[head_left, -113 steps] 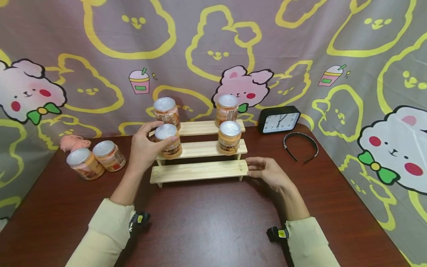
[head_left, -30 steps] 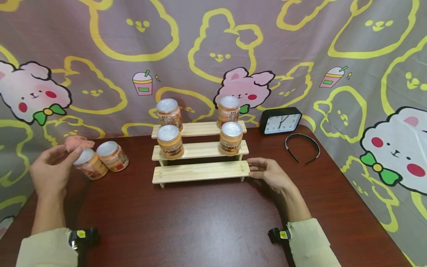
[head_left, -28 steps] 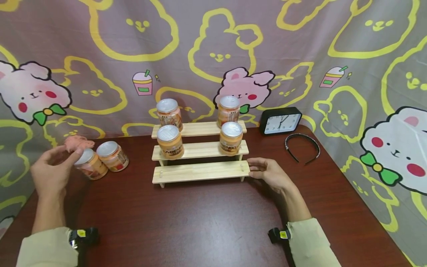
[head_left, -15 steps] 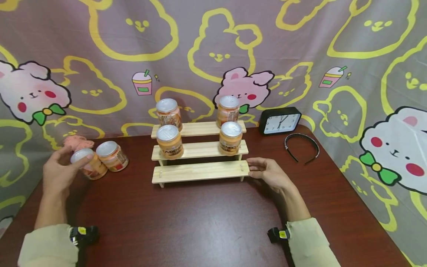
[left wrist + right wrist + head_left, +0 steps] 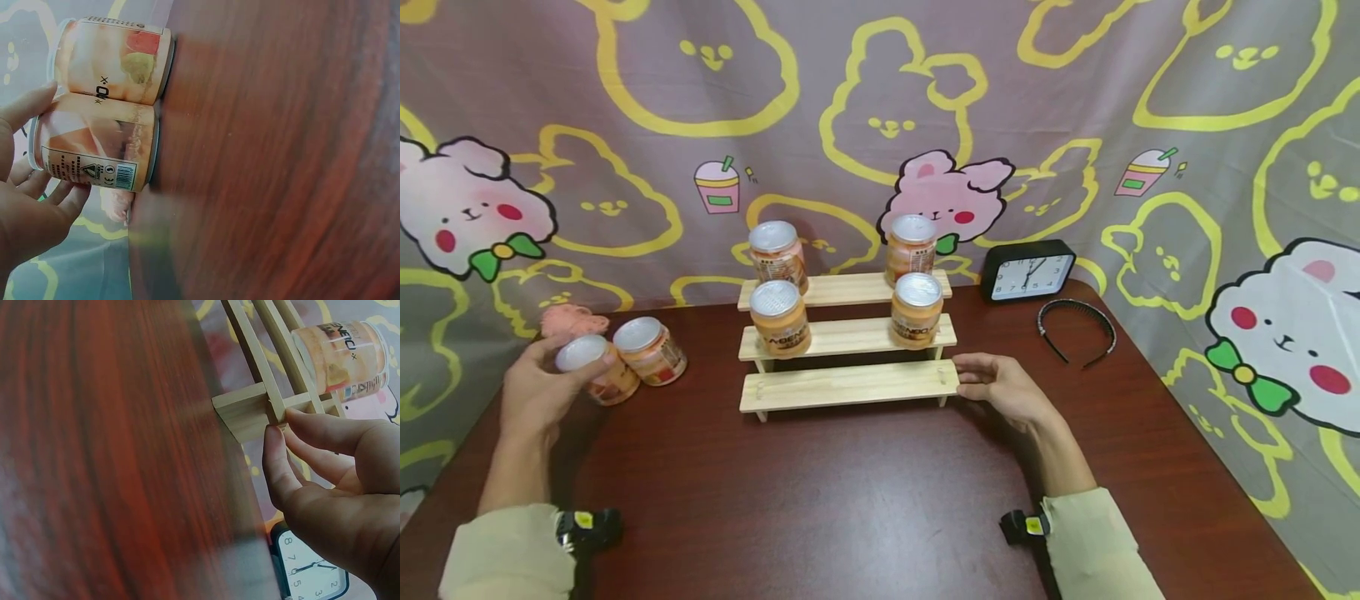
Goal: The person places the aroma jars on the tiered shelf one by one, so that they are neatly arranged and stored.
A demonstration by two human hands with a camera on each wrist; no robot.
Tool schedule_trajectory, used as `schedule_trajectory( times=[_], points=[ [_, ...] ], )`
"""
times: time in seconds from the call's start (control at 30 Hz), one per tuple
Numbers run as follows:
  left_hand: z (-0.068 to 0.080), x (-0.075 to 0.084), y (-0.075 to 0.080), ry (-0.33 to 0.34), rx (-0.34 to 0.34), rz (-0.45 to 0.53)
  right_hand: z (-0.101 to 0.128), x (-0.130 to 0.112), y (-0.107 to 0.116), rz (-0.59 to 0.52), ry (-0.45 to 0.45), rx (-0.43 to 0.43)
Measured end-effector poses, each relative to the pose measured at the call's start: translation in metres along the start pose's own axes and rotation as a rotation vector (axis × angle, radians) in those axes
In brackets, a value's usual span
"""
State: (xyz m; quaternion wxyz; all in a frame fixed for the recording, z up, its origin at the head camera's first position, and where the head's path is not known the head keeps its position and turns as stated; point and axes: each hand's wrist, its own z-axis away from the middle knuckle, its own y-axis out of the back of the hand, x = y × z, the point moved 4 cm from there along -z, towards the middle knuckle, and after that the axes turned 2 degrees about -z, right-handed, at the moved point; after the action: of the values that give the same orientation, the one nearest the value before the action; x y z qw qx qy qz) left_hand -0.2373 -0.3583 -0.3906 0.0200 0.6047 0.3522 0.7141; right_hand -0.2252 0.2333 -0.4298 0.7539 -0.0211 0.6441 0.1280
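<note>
At the far left of the table, my left hand [image 5: 538, 387] grips a can [image 5: 613, 382] with an orange label and pale lid, thumb on one side and fingers round the other. In the left wrist view that can [image 5: 94, 147] stands upright on the table, touching a second can [image 5: 115, 59]. My right hand [image 5: 1003, 387] pinches the right end of the lowest step of a three-step wooden rack [image 5: 850, 386]; in the right wrist view thumb and forefinger meet at the board's corner. Two like cans stand on the middle step and two on the top step.
A pink bundle [image 5: 574, 320], perhaps yarn, lies behind the left cans. To the right of the rack stand a black clock [image 5: 1028, 271] and a headband [image 5: 1077, 329]. A patterned cloth [image 5: 880, 100] hangs behind the brown table [image 5: 850, 500].
My left hand has let go of the can on the rack's middle step and moved left. Over the last second it shifted slightly right and closed round the left can. The right hand stays put.
</note>
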Motion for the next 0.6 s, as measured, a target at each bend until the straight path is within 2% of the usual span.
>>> schedule_trajectory(
  times=[0.37,0.6],
  points=[
    [0.004,0.0,0.003,0.008,0.01,-0.059,0.0,0.0,0.0,0.0,0.01,-0.005],
    [0.011,0.002,0.008,0.061,0.025,-0.063,0.0,-0.001,-0.001,-0.006,0.01,-0.009]
  ],
)
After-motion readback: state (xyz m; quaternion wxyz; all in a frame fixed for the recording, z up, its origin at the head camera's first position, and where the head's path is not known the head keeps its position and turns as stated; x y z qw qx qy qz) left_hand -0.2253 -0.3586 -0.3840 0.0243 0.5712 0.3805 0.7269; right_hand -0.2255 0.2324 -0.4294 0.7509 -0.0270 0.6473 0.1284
